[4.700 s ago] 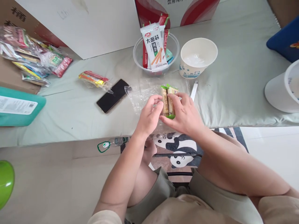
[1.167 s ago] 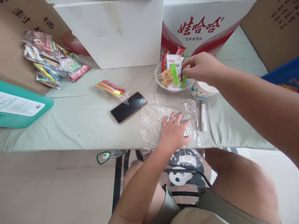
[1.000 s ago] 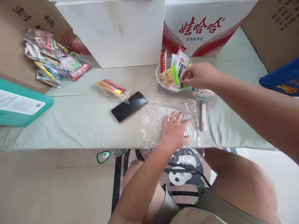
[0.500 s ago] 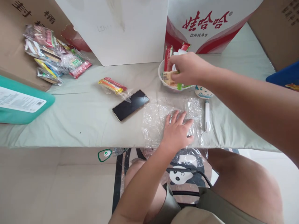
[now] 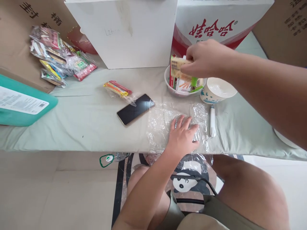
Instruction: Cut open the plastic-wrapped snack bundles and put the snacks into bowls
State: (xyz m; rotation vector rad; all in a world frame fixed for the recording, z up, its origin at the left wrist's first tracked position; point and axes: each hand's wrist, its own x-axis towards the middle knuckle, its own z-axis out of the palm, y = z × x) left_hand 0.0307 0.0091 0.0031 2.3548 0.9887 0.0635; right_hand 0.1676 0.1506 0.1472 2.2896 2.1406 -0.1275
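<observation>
My right hand (image 5: 203, 60) is closed on a cream-coloured snack packet (image 5: 177, 67) with a green end. It is above a clear plastic bowl (image 5: 168, 86) that holds several other snack packets, one of them a white packet (image 5: 184, 85). My left hand (image 5: 183, 135) lies flat with fingers spread on a sheet of clear plastic film (image 5: 158, 124) that hangs over the table's front edge. Left of the film lies a black phone (image 5: 135, 109). A white paper bowl (image 5: 219, 89) stands beside the plastic bowl, and a white box cutter (image 5: 212, 122) lies below it.
A clear bag with yellow and red snack sticks (image 5: 117, 88) lies near the phone. Bagged snacks (image 5: 57, 57) are piled against a cardboard box (image 5: 14, 41) at the left. A white carton (image 5: 134, 35), a red-and-white carton (image 5: 216, 25) and a green container (image 5: 21, 102) border the cloth-covered table (image 5: 79, 124).
My right hand has risen out of the plastic bowl, lifting the cream packet. More of the paper bowl now shows. My left hand stays on the film.
</observation>
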